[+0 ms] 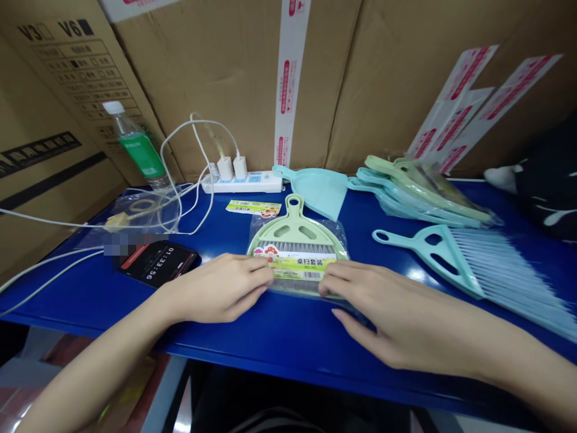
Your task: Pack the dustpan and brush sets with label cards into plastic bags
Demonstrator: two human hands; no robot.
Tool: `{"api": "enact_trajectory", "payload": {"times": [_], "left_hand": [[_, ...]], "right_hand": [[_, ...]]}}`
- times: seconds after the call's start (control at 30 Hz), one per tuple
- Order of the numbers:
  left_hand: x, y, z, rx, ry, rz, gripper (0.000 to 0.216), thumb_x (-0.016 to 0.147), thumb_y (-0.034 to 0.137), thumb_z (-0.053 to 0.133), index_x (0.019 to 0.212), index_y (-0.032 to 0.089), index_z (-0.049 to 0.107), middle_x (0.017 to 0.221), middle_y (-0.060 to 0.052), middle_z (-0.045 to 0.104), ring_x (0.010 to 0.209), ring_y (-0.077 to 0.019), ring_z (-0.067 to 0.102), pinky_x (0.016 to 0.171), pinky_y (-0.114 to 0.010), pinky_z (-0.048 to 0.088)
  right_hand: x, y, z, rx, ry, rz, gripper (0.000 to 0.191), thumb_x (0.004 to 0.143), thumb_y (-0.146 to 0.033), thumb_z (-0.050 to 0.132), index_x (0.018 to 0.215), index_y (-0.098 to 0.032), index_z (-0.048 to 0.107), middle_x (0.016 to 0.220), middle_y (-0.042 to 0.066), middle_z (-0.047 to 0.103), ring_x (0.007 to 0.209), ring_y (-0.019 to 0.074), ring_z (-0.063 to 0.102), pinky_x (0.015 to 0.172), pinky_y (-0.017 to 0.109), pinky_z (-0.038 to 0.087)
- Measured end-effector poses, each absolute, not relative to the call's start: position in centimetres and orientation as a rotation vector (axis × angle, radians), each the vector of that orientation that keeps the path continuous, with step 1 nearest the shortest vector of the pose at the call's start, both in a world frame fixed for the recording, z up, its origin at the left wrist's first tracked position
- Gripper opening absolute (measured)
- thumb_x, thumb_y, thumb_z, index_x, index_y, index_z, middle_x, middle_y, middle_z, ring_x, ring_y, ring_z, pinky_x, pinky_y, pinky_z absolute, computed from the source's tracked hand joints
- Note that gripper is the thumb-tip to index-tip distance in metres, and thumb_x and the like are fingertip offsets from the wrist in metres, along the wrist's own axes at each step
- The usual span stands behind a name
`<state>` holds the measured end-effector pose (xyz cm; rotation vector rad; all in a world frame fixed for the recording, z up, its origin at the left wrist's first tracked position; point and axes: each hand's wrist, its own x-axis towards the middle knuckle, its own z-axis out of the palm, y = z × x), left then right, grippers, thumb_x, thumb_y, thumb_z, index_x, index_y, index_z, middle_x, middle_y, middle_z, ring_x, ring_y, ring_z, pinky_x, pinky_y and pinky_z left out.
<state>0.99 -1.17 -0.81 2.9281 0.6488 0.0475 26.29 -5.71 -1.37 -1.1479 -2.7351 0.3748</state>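
Note:
In front of me on the blue table lies a light green dustpan and brush set (295, 225) in a clear plastic bag. Its grey bristles show above a yellow-green label card (300, 264). My left hand (225, 285) has its fingers closed at the lower left of the bag, beside the card. At the lower right, the fingers of my right hand (374, 307) curl onto the bag and card's edge, with the thumb held lower and apart. Another label card (255, 208) lies behind the set, to the left.
A blue dustpan (318, 187) and a blue brush (433, 249) lie behind and right. Bagged sets (410, 189) are stacked at the back right. Leftward are a phone (157, 263), white cables, a power strip (247, 182), a bottle (139, 147) and a plastic bag (144, 207). Cardboard boxes (225, 78) stand behind.

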Motion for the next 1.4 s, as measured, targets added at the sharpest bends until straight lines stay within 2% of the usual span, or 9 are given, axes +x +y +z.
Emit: {"api": "enact_trajectory", "payload": {"times": [0.17, 0.27, 0.4, 0.53, 0.67, 1.1, 1.27, 1.4], "left_hand": [[1.1, -1.1, -0.9, 2.925, 0.685, 0.036, 0.024, 0.1, 0.019, 0.032, 0.086, 0.018, 0.052, 0.082, -0.003, 0.06, 0.07, -0.015, 0.056, 0.065, -0.028, 0.045], [1.1, -1.1, -0.9, 2.921, 0.686, 0.028, 0.024, 0.099, 0.018, 0.033, 0.085, 0.018, 0.052, 0.083, -0.003, 0.06, 0.07, -0.0152, 0.056, 0.065, -0.029, 0.045], [1.0, -1.0, -1.0, 2.948, 0.684, 0.03, 0.023, 0.099, 0.018, 0.034, 0.086, 0.018, 0.052, 0.085, -0.003, 0.06, 0.071, -0.0153, 0.056, 0.066, -0.029, 0.046], [1.0, -1.0, -1.1, 3.003, 0.708, 0.039, 0.022, 0.099, 0.019, 0.034, 0.087, 0.018, 0.052, 0.085, -0.003, 0.06, 0.071, -0.0155, 0.056, 0.065, -0.028, 0.044], [0.9, -0.9, -1.3, 3.032, 0.728, 0.068, 0.025, 0.1, 0.02, 0.031, 0.086, 0.018, 0.052, 0.083, -0.002, 0.06, 0.067, -0.0152, 0.055, 0.06, -0.028, 0.042], [1.1, -0.9, -1.5, 2.997, 0.807, 0.026, 0.029, 0.102, 0.022, 0.025, 0.085, 0.018, 0.049, 0.075, -0.001, 0.059, 0.06, -0.0147, 0.053, 0.059, -0.028, 0.04], [1.1, -1.1, -1.1, 2.938, 0.736, -0.021, 0.025, 0.101, 0.021, 0.029, 0.085, 0.018, 0.048, 0.078, -0.002, 0.06, 0.063, -0.0152, 0.055, 0.06, -0.028, 0.041], [1.0, -1.5, -0.6, 2.838, 0.701, -0.052, 0.02, 0.101, 0.02, 0.035, 0.087, 0.018, 0.05, 0.089, -0.003, 0.062, 0.074, -0.0156, 0.06, 0.067, -0.028, 0.045]], "right_hand": [[26.0, -5.8, -1.6, -1.194, -2.718, 0.305, 0.017, 0.084, -0.027, 0.062, 0.095, -0.015, 0.066, 0.096, 0.013, 0.071, 0.091, 0.0279, 0.067, 0.081, 0.042, 0.054], [25.9, -5.7, -1.9, -1.2, -2.722, 0.223, 0.008, 0.084, -0.018, 0.059, 0.088, -0.016, 0.065, 0.09, 0.011, 0.07, 0.083, 0.0248, 0.066, 0.071, 0.037, 0.054], [25.8, -5.3, -2.3, -1.195, -2.71, 0.174, 0.016, 0.084, -0.006, 0.052, 0.08, -0.017, 0.063, 0.081, 0.007, 0.068, 0.073, 0.0203, 0.064, 0.063, 0.031, 0.05], [25.8, -5.0, -2.5, -1.208, -2.702, 0.2, 0.022, 0.087, -0.004, 0.047, 0.08, -0.017, 0.063, 0.082, 0.008, 0.069, 0.072, 0.0204, 0.065, 0.063, 0.031, 0.049], [25.8, -4.9, -2.5, -1.261, -2.702, 0.24, 0.023, 0.087, -0.004, 0.046, 0.081, -0.017, 0.064, 0.083, 0.007, 0.07, 0.075, 0.022, 0.067, 0.066, 0.033, 0.05], [25.8, -4.9, -2.3, -1.308, -2.689, 0.271, 0.027, 0.089, -0.003, 0.039, 0.08, -0.017, 0.06, 0.084, 0.008, 0.071, 0.071, 0.0197, 0.066, 0.063, 0.03, 0.045], [25.9, -5.1, -1.9, -1.315, -2.7, 0.44, 0.027, 0.091, -0.005, 0.038, 0.079, -0.018, 0.058, 0.083, 0.008, 0.07, 0.07, 0.0195, 0.064, 0.062, 0.031, 0.044], [26.2, -4.9, -1.6, -1.207, -2.713, 0.631, 0.027, 0.093, -0.01, 0.038, 0.073, -0.02, 0.053, 0.075, 0.004, 0.064, 0.066, 0.0164, 0.059, 0.062, 0.029, 0.043]]}}
